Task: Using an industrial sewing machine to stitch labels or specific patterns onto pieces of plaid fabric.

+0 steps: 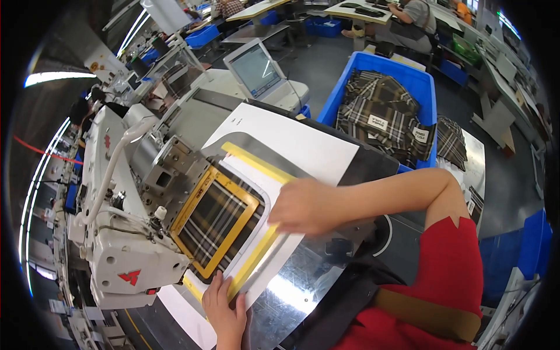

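Brown, black and white plaid fabric (217, 214) lies under a yellow clamp frame (233, 234) of a white sewing machine (125, 256). Around the fabric is a flat white template with yellow edge strips (254, 262), resting on a large white sheet (326, 153). My left hand (224, 309) lies at the template's near edge, fingers extended over it beside a yellow strip. My right hand (306, 205) is at the template's right corner, its fingers curled and slightly blurred. Whatever its fingertips hold, if anything, is hidden beneath the hand.
A blue bin (433, 105) of folded plaid pieces with white labels (378, 121) stands at the far right. Behind the work is a control screen (252, 67). More plaid fabric (452, 140) lies beside the bin. A shiny metal plate (294, 291) extends near me. Other people sit farther back.
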